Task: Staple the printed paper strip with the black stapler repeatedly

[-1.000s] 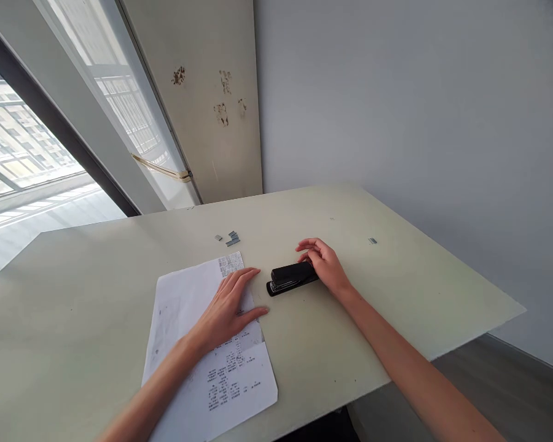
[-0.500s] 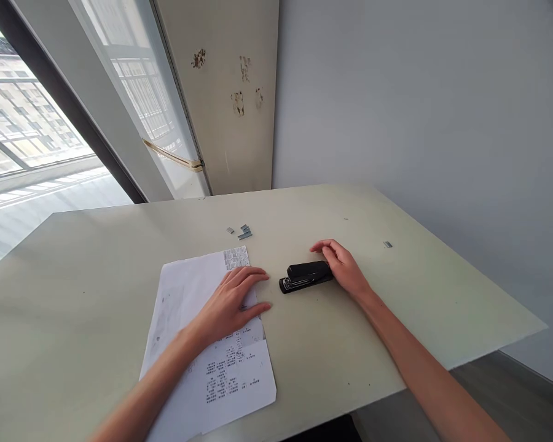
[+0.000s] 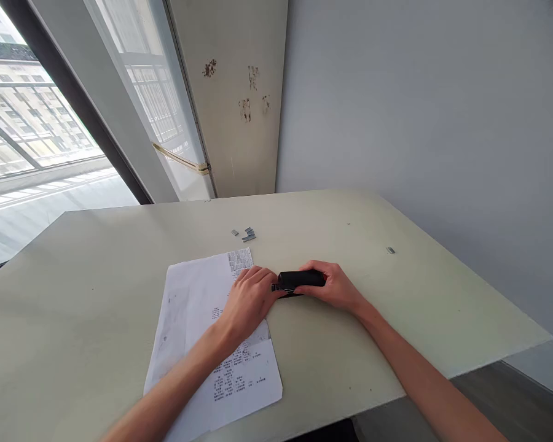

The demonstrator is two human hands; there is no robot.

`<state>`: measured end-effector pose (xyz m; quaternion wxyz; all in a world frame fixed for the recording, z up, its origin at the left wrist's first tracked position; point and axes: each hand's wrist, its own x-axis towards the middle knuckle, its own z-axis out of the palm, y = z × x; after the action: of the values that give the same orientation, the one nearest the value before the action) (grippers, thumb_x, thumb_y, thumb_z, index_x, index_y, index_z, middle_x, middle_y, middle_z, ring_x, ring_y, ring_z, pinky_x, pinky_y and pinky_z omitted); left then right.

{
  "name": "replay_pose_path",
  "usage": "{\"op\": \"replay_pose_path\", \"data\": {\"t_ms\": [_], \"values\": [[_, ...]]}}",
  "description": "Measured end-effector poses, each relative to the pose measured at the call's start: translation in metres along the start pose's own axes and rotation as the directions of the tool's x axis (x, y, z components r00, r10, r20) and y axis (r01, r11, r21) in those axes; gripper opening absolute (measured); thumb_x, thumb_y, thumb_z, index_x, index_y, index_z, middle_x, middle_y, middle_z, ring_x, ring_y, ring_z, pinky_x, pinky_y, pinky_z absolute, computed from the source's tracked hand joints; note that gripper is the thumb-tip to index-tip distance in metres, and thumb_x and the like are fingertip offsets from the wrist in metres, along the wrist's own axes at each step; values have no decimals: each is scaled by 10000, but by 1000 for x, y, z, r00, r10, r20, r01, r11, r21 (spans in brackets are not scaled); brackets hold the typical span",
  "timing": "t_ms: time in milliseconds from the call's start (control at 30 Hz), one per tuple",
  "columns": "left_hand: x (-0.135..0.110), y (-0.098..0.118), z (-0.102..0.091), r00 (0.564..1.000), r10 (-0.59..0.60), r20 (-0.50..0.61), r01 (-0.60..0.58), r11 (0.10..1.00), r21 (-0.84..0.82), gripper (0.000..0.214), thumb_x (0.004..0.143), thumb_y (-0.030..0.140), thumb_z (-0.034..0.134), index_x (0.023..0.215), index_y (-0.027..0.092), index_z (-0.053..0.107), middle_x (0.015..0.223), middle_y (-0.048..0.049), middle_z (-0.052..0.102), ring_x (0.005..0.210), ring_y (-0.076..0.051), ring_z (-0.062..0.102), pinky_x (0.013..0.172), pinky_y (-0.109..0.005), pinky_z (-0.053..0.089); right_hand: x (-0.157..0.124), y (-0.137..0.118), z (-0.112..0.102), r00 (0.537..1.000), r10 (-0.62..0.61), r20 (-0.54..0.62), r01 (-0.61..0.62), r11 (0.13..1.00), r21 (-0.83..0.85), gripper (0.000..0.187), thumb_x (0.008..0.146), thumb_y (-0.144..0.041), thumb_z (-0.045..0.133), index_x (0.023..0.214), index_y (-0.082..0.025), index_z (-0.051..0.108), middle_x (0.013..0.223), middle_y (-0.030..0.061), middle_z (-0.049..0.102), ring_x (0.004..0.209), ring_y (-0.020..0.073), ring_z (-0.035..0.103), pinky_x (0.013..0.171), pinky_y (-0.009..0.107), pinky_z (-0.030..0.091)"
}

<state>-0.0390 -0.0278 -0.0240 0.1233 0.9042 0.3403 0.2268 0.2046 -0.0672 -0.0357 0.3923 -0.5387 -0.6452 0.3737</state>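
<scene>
A black stapler [image 3: 301, 279] lies on the table just right of the printed papers [image 3: 198, 368], its nose pointing left. My right hand [image 3: 334, 285] is closed round its rear half, fingers on the far side and thumb on the near side. The nose end is pinched by my left hand [image 3: 252, 299], whose fingertips are partly hidden behind the stapler. My left wrist and palm rest over the right part of the papers and cover some of the print.
Several grey staple strips [image 3: 249, 235] lie beyond the papers, and another small strip lot [image 3: 390, 250] sits at the right. The pale table [image 3: 96, 294] ends at its near edge before me. A grey wall [image 3: 419, 110] and a refrigerator [image 3: 239, 147] stand behind it.
My left hand has moved right from the papers and taken hold of the stapler's nose. My right hand has shifted left and closed more fully round its body. The view has tilted slightly.
</scene>
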Motion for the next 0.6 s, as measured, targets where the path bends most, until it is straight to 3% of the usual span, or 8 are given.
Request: {"op": "replay_pose_path", "data": {"t_ms": [233, 333, 433, 533, 600], "values": [[-20, -24, -27, 1000, -21, 19, 21, 1000, -22, 230, 1056, 445, 563, 1071, 252, 688, 1103, -28, 750, 1057, -251, 659, 920, -415, 500, 1, 0, -8, 997, 72, -15, -71, 996, 59, 370, 732, -537, 875, 941, -256, 754, 922, 12, 737, 842, 214, 635, 721, 326, 483], [-18, -30, -33, 998, -20, 58, 23, 998, -62, 292, 1024, 508, 600, 1162, 264, 681, 1203, -30, 732, 1145, -255, 645, 989, -420, 501, 1, 1, -10, 995, 103, 8, -103, 991, 85, 380, 732, -529, 879, 966, -258, 752, 950, 11, 737, 859, 213, 640, 740, 325, 489], [-1, -48, -37, 991, -133, -20, 131, 989, -66, 354, 1037, 546, 546, 1186, 251, 676, 1217, -45, 731, 1160, -254, 649, 1010, -414, 507, 1, 2, -10, 992, 125, 28, -127, 988, 94, 390, 736, -534, 875, 977, -256, 744, 949, 6, 728, 849, 204, 636, 734, 318, 488], [26, -82, -41, 968, -214, -130, 225, 971, 75, 358, 1091, 409, 394, 1243, 218, 656, 1278, -93, 703, 1191, -273, 628, 1028, -445, 498, 0, 2, -10, 991, 130, 20, -131, 988, 81, 404, 735, -550, 868, 971, -252, 732, 918, -1, 707, 812, 192, 615, 698, 308, 475], [44, -105, -44, 966, -222, -131, 238, 963, 126, 387, 1058, 299, 392, 1366, 204, 607, 1413, -123, 632, 1278, -322, 559, 1082, -524, 445, 0, 2, -10, 991, 133, 10, -134, 988, 78, 413, 728, -554, 870, 970, -251, 726, 901, -3, 694, 792, 187, 601, 674, 302, 463]]}}
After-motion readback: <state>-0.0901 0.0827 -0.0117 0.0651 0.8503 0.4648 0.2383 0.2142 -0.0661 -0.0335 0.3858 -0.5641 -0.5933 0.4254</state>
